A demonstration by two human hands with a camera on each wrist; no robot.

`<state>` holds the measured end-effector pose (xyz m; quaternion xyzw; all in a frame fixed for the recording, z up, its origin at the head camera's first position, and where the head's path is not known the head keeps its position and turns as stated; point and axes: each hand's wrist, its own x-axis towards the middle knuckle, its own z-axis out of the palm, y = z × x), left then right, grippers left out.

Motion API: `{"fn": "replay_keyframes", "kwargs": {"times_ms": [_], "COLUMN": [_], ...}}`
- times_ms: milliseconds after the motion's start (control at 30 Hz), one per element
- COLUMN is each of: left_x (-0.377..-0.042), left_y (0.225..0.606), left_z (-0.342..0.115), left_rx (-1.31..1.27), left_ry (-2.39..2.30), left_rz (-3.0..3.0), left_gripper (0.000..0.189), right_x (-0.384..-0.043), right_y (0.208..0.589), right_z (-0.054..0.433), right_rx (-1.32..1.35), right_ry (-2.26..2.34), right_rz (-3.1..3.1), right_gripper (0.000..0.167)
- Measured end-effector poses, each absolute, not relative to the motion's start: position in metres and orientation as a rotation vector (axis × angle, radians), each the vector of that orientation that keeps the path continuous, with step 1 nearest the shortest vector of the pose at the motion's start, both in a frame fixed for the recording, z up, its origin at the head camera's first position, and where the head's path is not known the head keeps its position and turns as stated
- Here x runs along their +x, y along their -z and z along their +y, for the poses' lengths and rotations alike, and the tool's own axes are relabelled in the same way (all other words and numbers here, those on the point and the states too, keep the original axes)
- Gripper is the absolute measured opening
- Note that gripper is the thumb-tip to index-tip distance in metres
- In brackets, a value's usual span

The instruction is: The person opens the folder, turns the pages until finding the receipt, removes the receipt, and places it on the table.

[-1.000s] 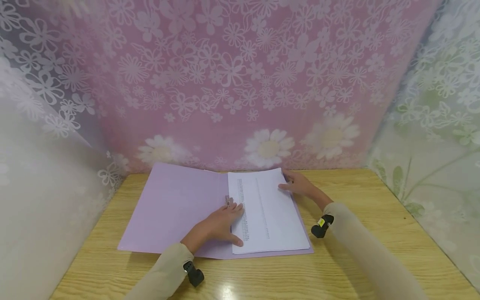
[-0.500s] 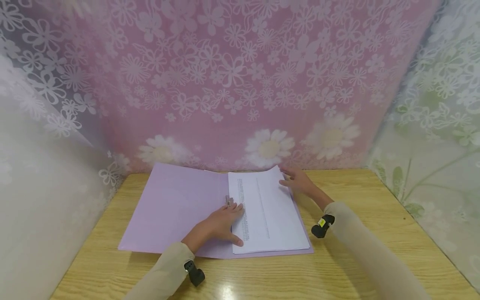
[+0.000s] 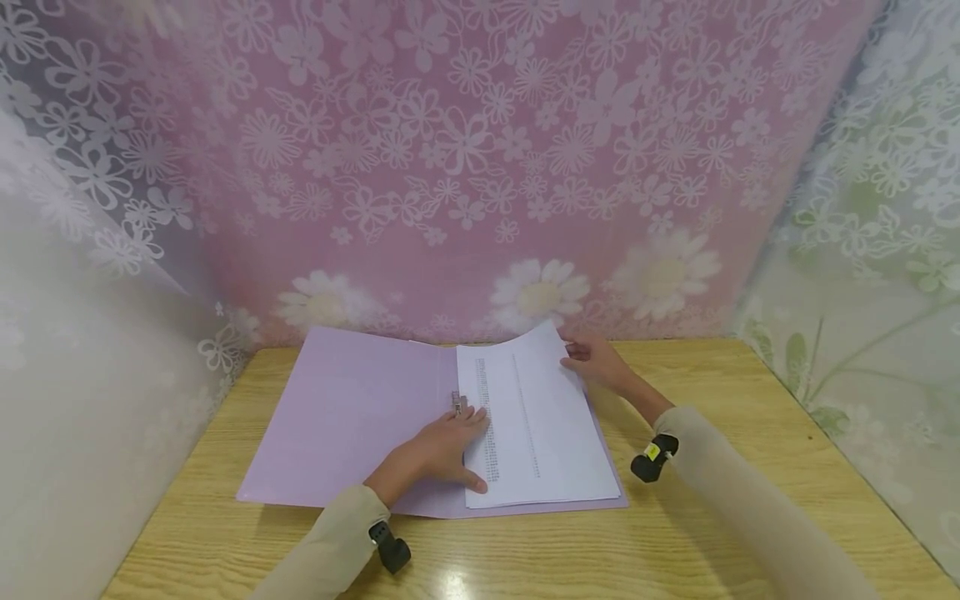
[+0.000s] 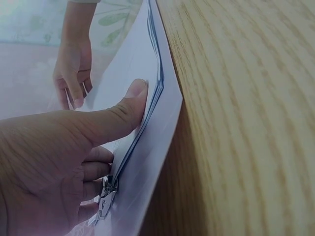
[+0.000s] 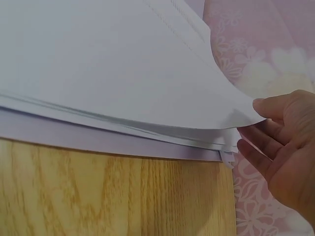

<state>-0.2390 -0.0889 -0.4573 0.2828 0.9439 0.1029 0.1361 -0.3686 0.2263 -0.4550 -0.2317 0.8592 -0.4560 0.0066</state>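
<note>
With the left hand [image 3: 442, 446], rests on the left margin of a printed paper stack [image 3: 540, 425], gripping nothing, with the thumb stretched toward the near edge and the other fingers beside a metal clip [image 3: 455, 402]. With the right hand [image 3: 600, 362], pinches the far right corner of the top sheet [image 5: 123, 64], thumb above and fingers beneath; seems to take just one sheet, though hard to be sure. Lies, as a stack, on the right half of the lilac folder [image 3: 352, 408], spread wide on the wood-grain table [image 3: 712, 375] before a pink floral curtain [image 3: 412, 167]. Curves smoothly upward at the pinched corner, apart from the sheets below.

Should handle as very light and limp, quick to bow, perhaps slick against neighbouring sheets, and likely to crease or tear if pulled hard near the clip. Best taken by the free corner or right edge, between thumb and fingertips, with light pressure on the clip side to steady the rest.
</note>
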Motion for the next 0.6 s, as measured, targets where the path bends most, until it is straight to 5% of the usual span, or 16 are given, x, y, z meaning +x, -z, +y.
{"fn": "replay_keyframes", "kwargs": {"times_ms": [600], "left_x": [-0.2404], "left_y": [0.4581], "left_z": [-0.0906], "left_rx": [0.809], "left_ry": [-0.326], "left_rz": [2.718], "left_gripper": [0.108], "right_x": [-0.3752], "right_y": [0.4623], "right_z": [0.2223], "right_rx": [-0.714], "right_ry": [1.187], "right_rz": [2.782], "right_gripper": [0.058]}}
